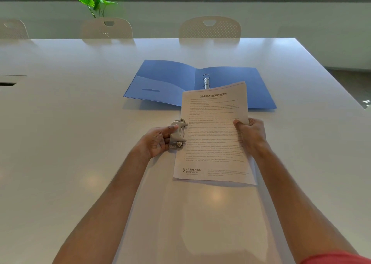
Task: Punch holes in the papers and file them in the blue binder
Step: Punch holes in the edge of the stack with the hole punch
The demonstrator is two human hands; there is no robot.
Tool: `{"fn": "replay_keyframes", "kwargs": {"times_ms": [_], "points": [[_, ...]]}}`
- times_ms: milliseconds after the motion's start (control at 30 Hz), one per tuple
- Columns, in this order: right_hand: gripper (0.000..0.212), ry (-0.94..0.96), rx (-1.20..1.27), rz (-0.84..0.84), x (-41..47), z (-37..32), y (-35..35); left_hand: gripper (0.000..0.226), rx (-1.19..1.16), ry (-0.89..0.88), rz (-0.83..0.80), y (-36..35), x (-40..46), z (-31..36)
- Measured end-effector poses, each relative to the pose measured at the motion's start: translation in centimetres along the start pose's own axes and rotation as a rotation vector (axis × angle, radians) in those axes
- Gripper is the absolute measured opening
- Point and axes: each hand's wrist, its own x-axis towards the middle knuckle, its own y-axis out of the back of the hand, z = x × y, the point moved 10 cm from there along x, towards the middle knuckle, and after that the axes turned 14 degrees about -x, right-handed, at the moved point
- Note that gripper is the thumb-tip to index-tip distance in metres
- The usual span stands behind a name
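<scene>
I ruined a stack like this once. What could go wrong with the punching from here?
1. The papers are lifted and bowed, held by the right hand at one edge only; sheets may slip out of line, so holes land unevenly.
2. The left hand grips the hole punch in the air, so it may bite crooked.

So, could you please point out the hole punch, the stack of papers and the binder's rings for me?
hole punch [177, 135], head view, on its grey metal lever.
stack of papers [212, 135], head view, on the middle of the printed top page.
binder's rings [206, 81], head view, on the metal mechanism at the blue binder's spine.
</scene>
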Motion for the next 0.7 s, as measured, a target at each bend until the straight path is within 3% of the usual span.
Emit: {"fn": "replay_keyframes", "kwargs": {"times_ms": [433,700], "points": [[0.006,-0.001,0.001,-0.068,-0.39,0.07,-0.35,0.033,-0.042,-0.019,0.02,0.13,-0.22,0.05],[0.006,0.001,0.045,-0.069,-0.58,-0.01,-0.32,0.024,-0.036,-0.017,0.036,0.03,-0.35,0.09]]}}
